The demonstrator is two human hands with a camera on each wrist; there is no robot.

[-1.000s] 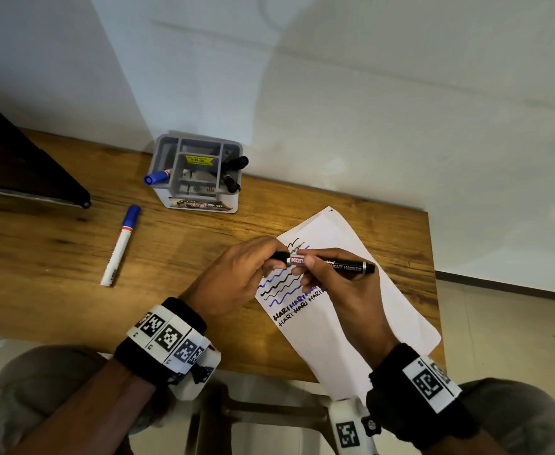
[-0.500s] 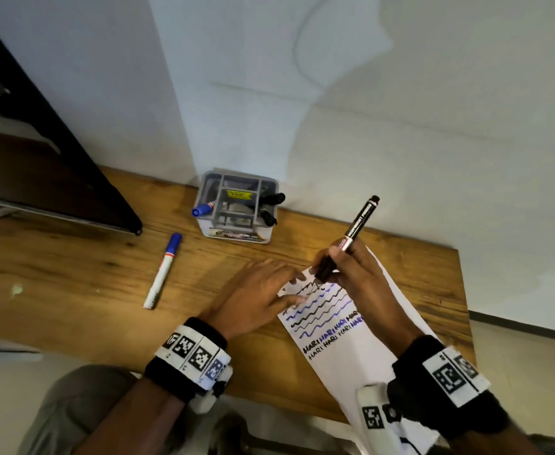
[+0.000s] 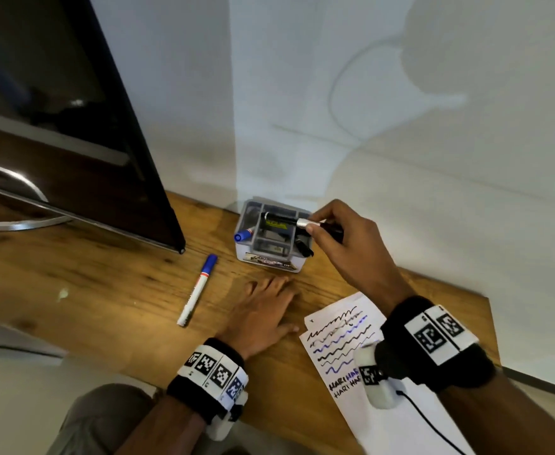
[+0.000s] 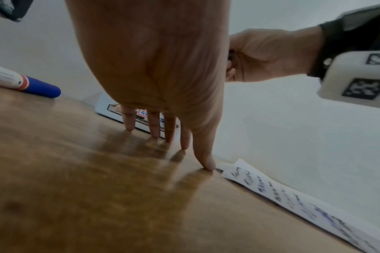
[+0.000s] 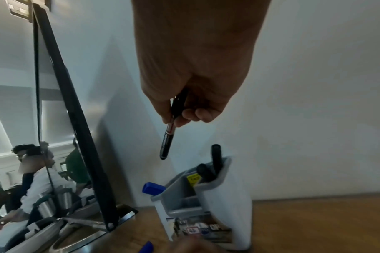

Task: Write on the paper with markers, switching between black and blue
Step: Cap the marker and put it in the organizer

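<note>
My right hand (image 3: pixel 327 229) grips a black marker (image 3: pixel 286 221) and holds it level above the grey marker holder (image 3: pixel 294 269); in the right wrist view the black marker (image 5: pixel 168 137) hangs above the holder (image 5: pixel 223 193). My left hand (image 3: pixel 264 310) lies flat on the wooden desk (image 3: pixel 105 290), fingers straight, just left of the paper (image 3: pixel 351 343); its fingertips (image 4: pixel 208 164) touch the wood beside the paper's corner (image 4: pixel 238 171). A blue-capped white marker (image 3: pixel 197 289) lies on the desk to the left. The paper carries black and blue wavy lines and words.
A dark monitor (image 3: pixel 89 126) with a curved metal stand (image 3: pixel 13 198) fills the left. The holder stands against the white wall (image 3: pixel 368 126) and holds a blue marker (image 3: pixel 243 235) and black markers (image 3: pixel 304 247). The desk's right edge (image 3: pixel 487 323) is near my right wrist.
My right hand lifted the black marker off the paper and carried it up over the holder. My left hand let go of the marker and slid off the paper onto the wood.
</note>
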